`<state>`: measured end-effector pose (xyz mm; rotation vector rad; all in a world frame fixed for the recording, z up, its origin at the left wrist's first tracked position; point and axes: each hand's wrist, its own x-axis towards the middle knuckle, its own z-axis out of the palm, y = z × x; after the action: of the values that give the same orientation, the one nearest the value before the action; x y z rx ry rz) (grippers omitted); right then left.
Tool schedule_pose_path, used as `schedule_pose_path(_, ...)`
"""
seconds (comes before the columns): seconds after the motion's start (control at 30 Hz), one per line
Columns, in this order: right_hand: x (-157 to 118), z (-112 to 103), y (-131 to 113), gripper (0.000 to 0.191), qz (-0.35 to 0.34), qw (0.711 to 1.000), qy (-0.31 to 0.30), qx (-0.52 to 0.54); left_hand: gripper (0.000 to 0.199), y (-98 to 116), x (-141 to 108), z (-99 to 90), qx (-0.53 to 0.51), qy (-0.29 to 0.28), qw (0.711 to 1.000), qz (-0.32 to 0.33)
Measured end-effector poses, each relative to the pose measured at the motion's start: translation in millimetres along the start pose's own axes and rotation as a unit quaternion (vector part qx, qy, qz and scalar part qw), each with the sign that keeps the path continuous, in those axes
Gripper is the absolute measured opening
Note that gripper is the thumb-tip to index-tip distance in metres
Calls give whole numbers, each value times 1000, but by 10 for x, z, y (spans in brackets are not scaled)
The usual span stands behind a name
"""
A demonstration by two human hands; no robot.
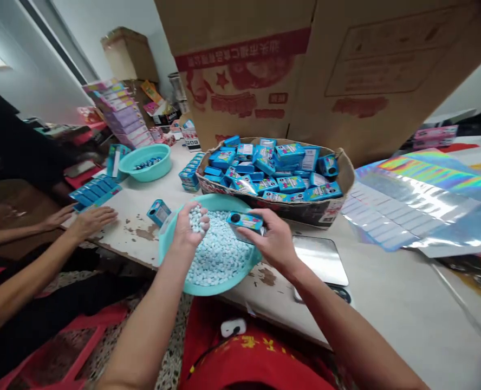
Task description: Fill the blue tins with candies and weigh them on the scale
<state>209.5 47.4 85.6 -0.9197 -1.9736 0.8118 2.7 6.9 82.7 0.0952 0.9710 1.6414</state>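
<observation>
Light: bright, soft | Glare: shiny sheets point(439, 189), table point(387, 303) right side | Shadow: below table's front edge | Picture edges: stretched

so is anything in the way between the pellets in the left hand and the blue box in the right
Nothing visible stands between them: the left hand, cupping the handful of pellets, and the right hand, holding the blue box, are separated by an open gap. The tub with loose pellets sits below.

- Large brown cardboard box point(317, 73): upside-down Chinese on a dark-red printed band, "汕头市" and "食品有限公司" legible, the middle unclear.
- Red cloth garment point(260, 368): yellow Chinese characters, too slanted to read.
- Small blue rectangular cartons point(290, 184): lettering too small.
</observation>
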Motion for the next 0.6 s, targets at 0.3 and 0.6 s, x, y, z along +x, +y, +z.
schedule_pose_path(0.3,82,625,-21,39,13,988,-103,-116,27,-132,140,119,34,70,976,202)
schedule_pose_path(0.6,64,569,15,39,38,987,-106,-115,38,-274,172,143,83,59,965,239)
